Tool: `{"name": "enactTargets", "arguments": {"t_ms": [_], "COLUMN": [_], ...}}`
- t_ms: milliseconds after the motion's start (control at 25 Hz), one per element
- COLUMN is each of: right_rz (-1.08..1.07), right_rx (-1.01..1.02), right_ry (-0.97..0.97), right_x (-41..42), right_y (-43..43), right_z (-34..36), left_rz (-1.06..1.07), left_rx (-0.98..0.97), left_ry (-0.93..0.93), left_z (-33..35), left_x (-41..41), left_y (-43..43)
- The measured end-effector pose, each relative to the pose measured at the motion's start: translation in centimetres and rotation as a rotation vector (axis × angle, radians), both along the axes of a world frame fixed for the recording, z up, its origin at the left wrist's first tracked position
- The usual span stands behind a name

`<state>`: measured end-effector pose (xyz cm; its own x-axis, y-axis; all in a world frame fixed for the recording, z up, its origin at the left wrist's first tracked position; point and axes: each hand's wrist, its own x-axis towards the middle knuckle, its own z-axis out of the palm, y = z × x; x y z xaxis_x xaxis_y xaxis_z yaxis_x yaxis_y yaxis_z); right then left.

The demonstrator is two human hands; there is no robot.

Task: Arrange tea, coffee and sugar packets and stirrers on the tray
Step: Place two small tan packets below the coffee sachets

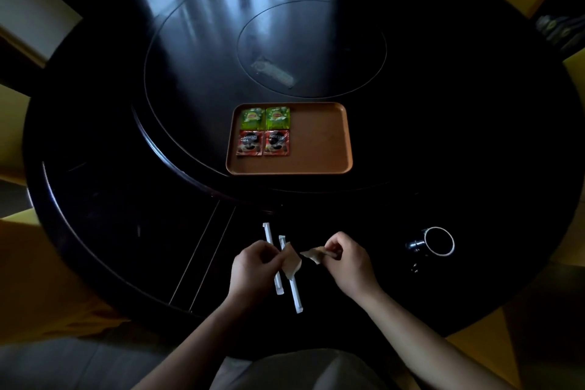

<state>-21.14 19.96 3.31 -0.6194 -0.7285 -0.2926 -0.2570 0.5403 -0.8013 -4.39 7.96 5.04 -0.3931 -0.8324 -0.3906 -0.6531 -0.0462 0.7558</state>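
Observation:
A brown tray [319, 139] lies on the dark round table. Its left part holds two green tea packets [264, 117] at the back and two red coffee packets [263, 142] in front of them. Near the table's front edge, my left hand [253, 266] pinches a pale brown sugar packet [292, 263]. My right hand [346, 258] pinches a second sugar packet [314, 254], with a small gap between the two packets. Two white wrapped stirrers [292, 290] lie side by side on the table under my left hand, partly hidden by it.
A dark mug with a white rim [438, 241] stands on the table to the right of my right hand. A raised round turntable [177, 51] carries the tray, and a flat clear wrapper [273, 70] lies at its centre. Yellow chairs surround the table.

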Motion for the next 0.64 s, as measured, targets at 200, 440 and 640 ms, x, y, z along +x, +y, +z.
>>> {"name": "enactTargets", "arguments": {"t_ms": [200, 440, 640], "right_rz": [-0.071, -0.075, -0.123], "right_rx": [-0.075, -0.082, -0.102], "right_ry": [-0.08, -0.008, 0.103], "right_x": [-1.2, -3.5, -6.7], "right_y": [-2.9, -7.5, -12.5], "right_z": [2.1, 3.8, 4.5], "left_rz": [0.188, 0.305, 0.263], "left_rx": [0.049, -0.104, -0.3], "left_ry": [0.125, 0.188, 0.193], "left_z": [2.5, 4.4, 4.8], "left_x": [-0.2, -1.7, -4.4], "left_y": [-3.9, -10.8, -15.9]}}
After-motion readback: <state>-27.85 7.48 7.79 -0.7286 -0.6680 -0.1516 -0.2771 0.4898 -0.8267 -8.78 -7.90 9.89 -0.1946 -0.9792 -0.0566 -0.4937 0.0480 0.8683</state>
